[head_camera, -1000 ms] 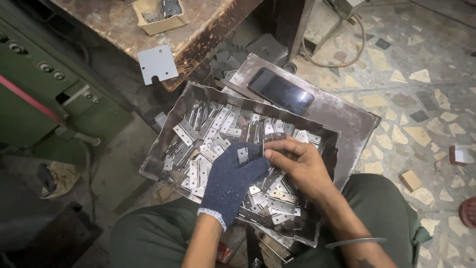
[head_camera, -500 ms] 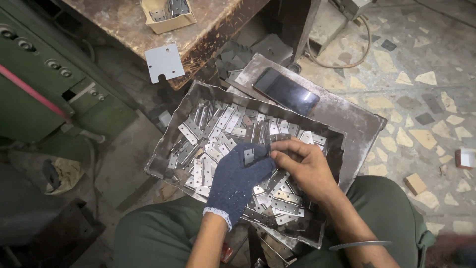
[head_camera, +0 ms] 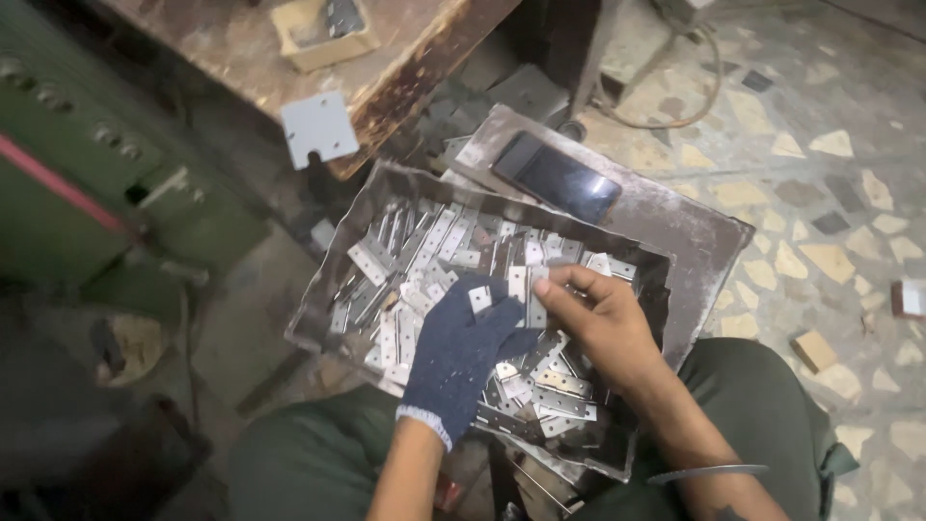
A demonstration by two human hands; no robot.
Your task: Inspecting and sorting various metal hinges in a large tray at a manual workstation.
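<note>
Fingers of the left hand (head_camera: 463,352), inside a dark blue knitted glove, lie almost flat and loosely open, and one small flat rectangular metal plate with punched holes (head_camera: 479,300) rests on the fingertips, not clamped. Fingers (head_camera: 558,286) of the bare right hand (head_camera: 603,328) are curled and pinch a narrow silver metal strip (head_camera: 536,301) – it stands just beside the gloved fingertips, with its long axis running away from the person, almost straight up in the head view. The small plate on the glove looks nearly square, so I cannot tell its long axis.

Both hands work over the shallow dark metal tray (head_camera: 333,304), which sits on the person's knees in green trousers (head_camera: 299,468). The tray is full of the same silver strips, lying in all directions and in several layers. By my judgement the picking is at an early or middle stage – only one or two pieces are in the hands and the heap looks hardly reduced; no sorted pile is visible.

Behind the tray lies a grey sheet-metal lid (head_camera: 675,227) with a black smartphone (head_camera: 558,178) on it. Farther up stands a worn brown worktop (head_camera: 405,72), and a green machine (head_camera: 87,183) is on the left.
</note>
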